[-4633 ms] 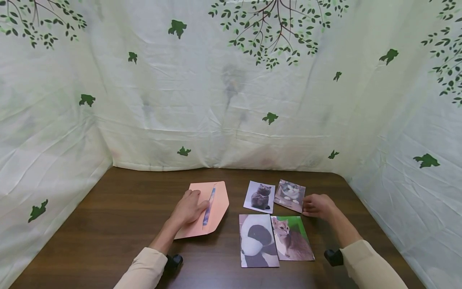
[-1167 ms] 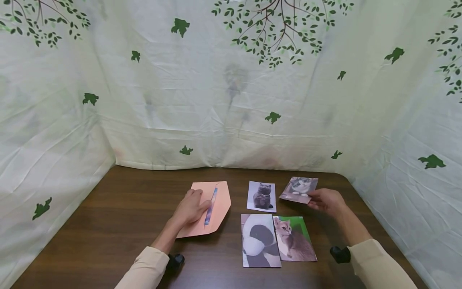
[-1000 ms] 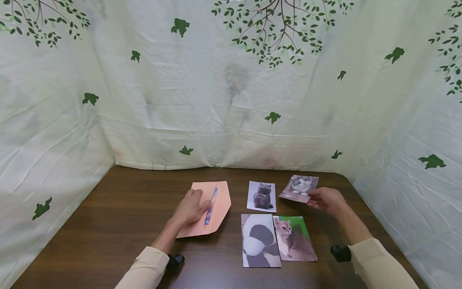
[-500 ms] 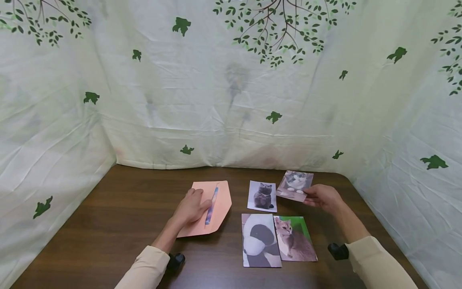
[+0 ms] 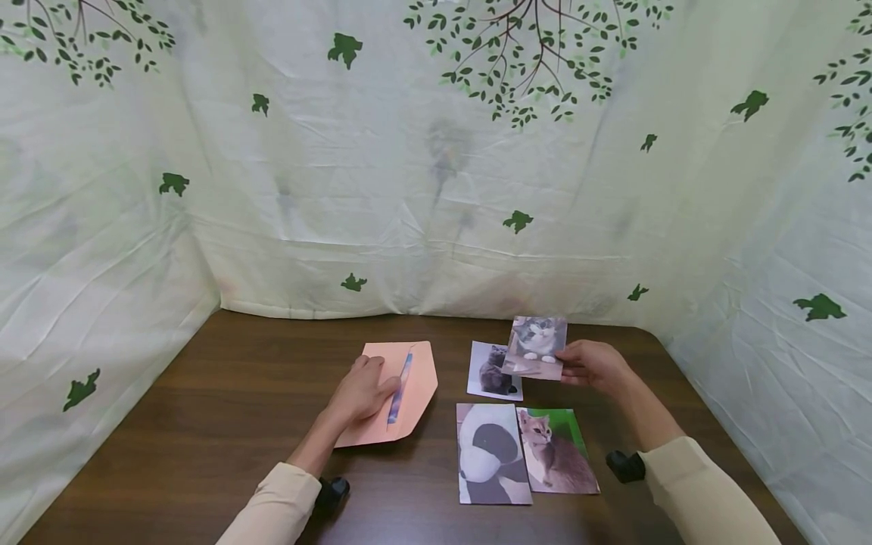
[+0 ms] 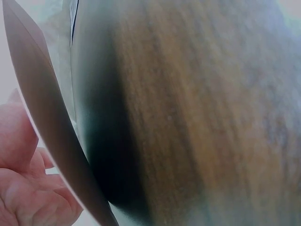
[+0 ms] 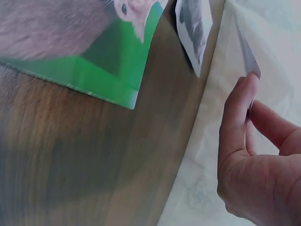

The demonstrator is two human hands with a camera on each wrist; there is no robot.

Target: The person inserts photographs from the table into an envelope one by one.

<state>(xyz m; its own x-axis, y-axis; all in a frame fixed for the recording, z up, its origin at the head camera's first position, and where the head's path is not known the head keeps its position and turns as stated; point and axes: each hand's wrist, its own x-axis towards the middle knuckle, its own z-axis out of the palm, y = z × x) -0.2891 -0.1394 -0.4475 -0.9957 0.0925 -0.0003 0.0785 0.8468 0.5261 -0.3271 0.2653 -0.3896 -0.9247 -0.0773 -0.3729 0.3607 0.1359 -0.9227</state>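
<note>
My left hand [image 5: 361, 390] grips a pink envelope [image 5: 417, 393], thumb beside a narrow blue-purple strip [image 5: 400, 390] that shows along its slit. In the left wrist view the envelope [image 6: 44, 99] stands edge-on beside curled fingers [image 6: 35, 197]. My right hand [image 5: 593, 363] pinches a photo card of a grey-and-white cat [image 5: 533, 344] by its right edge, thumb on top. It is lifted and partly covers a photo card of a dark grey cat [image 5: 480, 375]. Seen from the right wrist, the held card [image 7: 248, 52] is nearly edge-on between thumb and fingers.
On the brown wooden table [image 5: 225, 424], a black-and-white picture card [image 5: 485, 477] lies nearest me. Its right edge meets a card of a tan cat on green [image 5: 562, 454]. A white leaf-print cloth [image 5: 381, 189] hangs behind the table and along both sides.
My right hand has lifted the grey-and-white cat card off the table, first drawing it right, then carrying it left over the dark grey cat card. The left hand keeps its place on the envelope.
</note>
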